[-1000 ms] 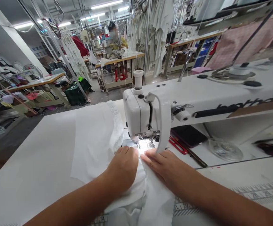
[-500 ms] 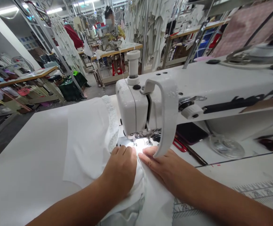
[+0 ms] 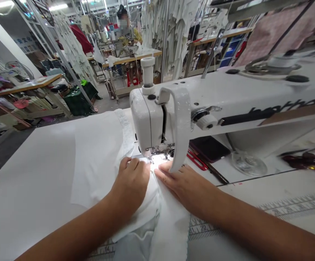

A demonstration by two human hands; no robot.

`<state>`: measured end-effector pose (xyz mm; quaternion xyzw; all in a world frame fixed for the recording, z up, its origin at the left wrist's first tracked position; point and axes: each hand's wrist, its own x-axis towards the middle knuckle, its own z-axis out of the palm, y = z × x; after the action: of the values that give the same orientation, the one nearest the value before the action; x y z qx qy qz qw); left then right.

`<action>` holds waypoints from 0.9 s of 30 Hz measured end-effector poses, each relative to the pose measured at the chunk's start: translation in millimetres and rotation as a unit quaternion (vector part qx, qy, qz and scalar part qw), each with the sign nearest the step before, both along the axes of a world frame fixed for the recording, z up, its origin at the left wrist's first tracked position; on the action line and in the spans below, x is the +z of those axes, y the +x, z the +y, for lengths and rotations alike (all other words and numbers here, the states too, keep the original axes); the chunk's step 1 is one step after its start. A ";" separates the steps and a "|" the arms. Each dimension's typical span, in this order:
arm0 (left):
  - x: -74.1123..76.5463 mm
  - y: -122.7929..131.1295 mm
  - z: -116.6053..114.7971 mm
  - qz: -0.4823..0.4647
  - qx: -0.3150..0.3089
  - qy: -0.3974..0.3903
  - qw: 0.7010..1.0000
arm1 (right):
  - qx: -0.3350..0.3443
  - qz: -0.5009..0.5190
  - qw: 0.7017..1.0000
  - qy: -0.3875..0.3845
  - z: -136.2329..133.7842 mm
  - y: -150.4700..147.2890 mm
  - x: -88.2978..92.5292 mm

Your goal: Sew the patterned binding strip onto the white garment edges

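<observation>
White fabric (image 3: 97,159) lies across the bed of a white sewing machine (image 3: 141,119), and part of it hangs toward me. My left hand (image 3: 132,185) is curled closed on the cloth, just left of the lit needle area. Opposite it, my right hand (image 3: 183,181) lies with fingers stretched out on a strip of the white fabric (image 3: 171,217), its fingertips close to the presser foot (image 3: 152,159). A seam or fold line runs between the two hands. The curled left fingertips are hidden. A curved white guard (image 3: 181,127) partly covers the right fingers.
Right of the needle lie a dark flat phone-like object (image 3: 210,148), red-handled thread snips (image 3: 197,160) and a clear round dish (image 3: 248,164). Ruler markings (image 3: 290,206) run along the table's front. Behind, a person (image 3: 123,25) sits among other machines and hanging garments.
The camera view has shifted slightly, so the machine sits further left in the picture. Both hands stay beside the needle, in nearly the same pose on the fabric.
</observation>
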<state>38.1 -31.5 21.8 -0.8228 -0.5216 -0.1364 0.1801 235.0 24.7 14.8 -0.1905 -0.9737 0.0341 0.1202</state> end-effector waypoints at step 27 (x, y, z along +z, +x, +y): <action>-10.1 -4.4 4.1 -0.057 -0.019 -0.139 0.988 | 0.008 -0.019 0.999 -0.038 1.3 -8.7 1.4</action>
<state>33.7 -27.4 11.8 -0.8405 -0.5290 -0.1127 0.0308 226.3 26.0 16.1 -0.1879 -0.9753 0.0684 0.0940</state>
